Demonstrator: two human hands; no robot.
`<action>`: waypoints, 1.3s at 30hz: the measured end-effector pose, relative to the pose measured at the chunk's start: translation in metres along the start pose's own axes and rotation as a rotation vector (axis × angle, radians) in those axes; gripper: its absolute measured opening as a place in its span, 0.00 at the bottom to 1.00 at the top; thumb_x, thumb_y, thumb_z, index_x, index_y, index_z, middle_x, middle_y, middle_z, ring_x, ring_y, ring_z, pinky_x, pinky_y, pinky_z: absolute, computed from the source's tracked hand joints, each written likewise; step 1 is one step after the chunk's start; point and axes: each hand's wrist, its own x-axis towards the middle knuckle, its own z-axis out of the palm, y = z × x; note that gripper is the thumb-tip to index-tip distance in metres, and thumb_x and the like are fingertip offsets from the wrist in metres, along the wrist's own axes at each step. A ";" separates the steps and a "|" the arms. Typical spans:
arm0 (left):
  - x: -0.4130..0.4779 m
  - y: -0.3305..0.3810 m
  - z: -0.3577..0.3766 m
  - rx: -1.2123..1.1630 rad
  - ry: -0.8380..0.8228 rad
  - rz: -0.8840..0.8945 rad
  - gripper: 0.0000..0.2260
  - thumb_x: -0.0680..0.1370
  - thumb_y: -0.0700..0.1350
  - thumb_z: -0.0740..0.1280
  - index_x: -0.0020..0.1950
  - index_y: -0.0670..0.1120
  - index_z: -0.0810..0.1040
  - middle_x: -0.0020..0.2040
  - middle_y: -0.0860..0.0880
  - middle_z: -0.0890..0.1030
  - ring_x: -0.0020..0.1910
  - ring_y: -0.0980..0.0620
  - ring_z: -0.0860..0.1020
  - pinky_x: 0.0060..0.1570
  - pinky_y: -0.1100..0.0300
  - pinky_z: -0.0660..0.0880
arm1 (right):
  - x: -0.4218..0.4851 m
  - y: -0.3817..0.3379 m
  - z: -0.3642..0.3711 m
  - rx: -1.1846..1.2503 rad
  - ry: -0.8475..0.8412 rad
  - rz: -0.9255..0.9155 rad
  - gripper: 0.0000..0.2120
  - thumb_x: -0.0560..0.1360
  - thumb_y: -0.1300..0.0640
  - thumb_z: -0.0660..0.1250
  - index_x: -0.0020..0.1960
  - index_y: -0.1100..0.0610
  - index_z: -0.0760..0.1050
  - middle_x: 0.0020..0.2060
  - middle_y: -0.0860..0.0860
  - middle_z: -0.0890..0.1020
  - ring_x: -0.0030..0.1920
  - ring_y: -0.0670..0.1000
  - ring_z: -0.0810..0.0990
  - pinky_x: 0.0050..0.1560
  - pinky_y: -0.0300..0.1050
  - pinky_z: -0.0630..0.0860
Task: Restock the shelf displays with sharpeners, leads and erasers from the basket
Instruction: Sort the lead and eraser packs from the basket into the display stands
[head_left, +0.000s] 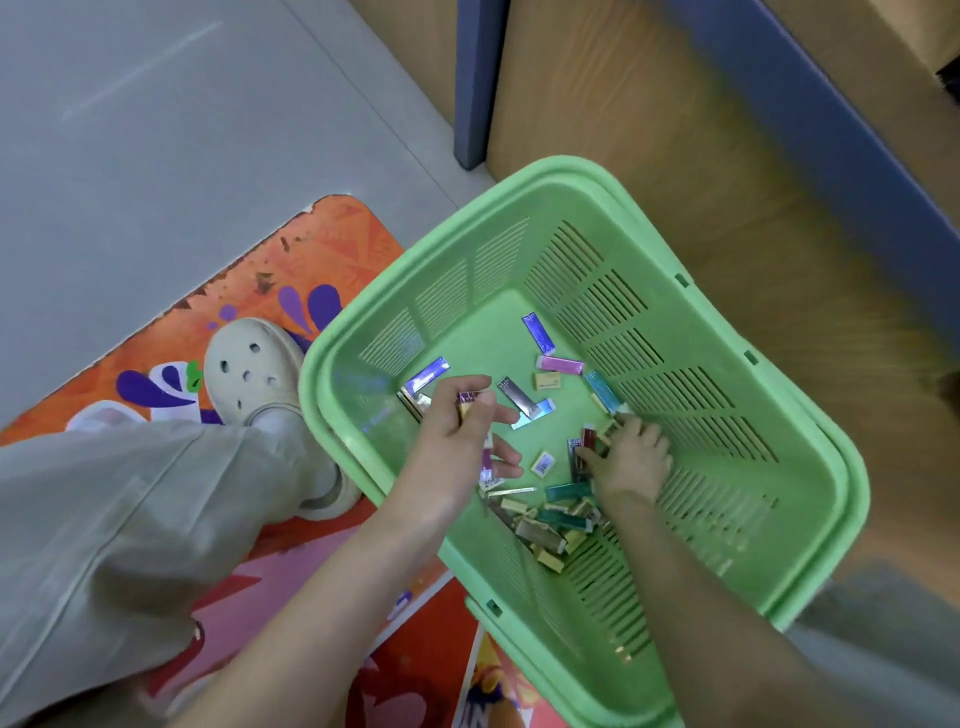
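Basket (571, 171), left hand (460, 434) inside pinching purple packs (470, 399), right hand (634, 460) curled around red pack (588, 438)

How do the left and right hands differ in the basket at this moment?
The left hand is turned on its side, while the right hand lies knuckles up. The left hand pinches a purple pack between thumb and fingers; the right hand's fingers curl over a red pack at the pile's edge. Both are inside the green basket, each with a grip on stock.
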 end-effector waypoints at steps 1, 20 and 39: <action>0.002 -0.001 0.001 0.001 -0.003 -0.005 0.06 0.83 0.43 0.56 0.58 0.46 0.69 0.46 0.46 0.78 0.28 0.53 0.74 0.34 0.58 0.80 | 0.001 0.002 0.002 0.016 0.025 0.034 0.35 0.70 0.45 0.73 0.67 0.63 0.63 0.64 0.62 0.69 0.65 0.61 0.67 0.66 0.53 0.64; 0.024 -0.010 0.021 0.001 -0.040 -0.093 0.05 0.83 0.42 0.55 0.56 0.45 0.69 0.46 0.47 0.77 0.28 0.52 0.73 0.32 0.62 0.79 | 0.013 0.006 0.014 0.248 0.017 0.023 0.31 0.73 0.46 0.70 0.67 0.62 0.66 0.65 0.60 0.66 0.64 0.62 0.66 0.65 0.55 0.64; 0.076 -0.026 0.023 0.015 0.082 -0.345 0.02 0.81 0.40 0.59 0.50 0.45 0.71 0.53 0.41 0.77 0.47 0.43 0.78 0.54 0.46 0.76 | -0.032 -0.044 -0.064 0.836 -0.203 -0.380 0.13 0.72 0.56 0.72 0.55 0.49 0.73 0.51 0.46 0.78 0.42 0.45 0.79 0.43 0.40 0.79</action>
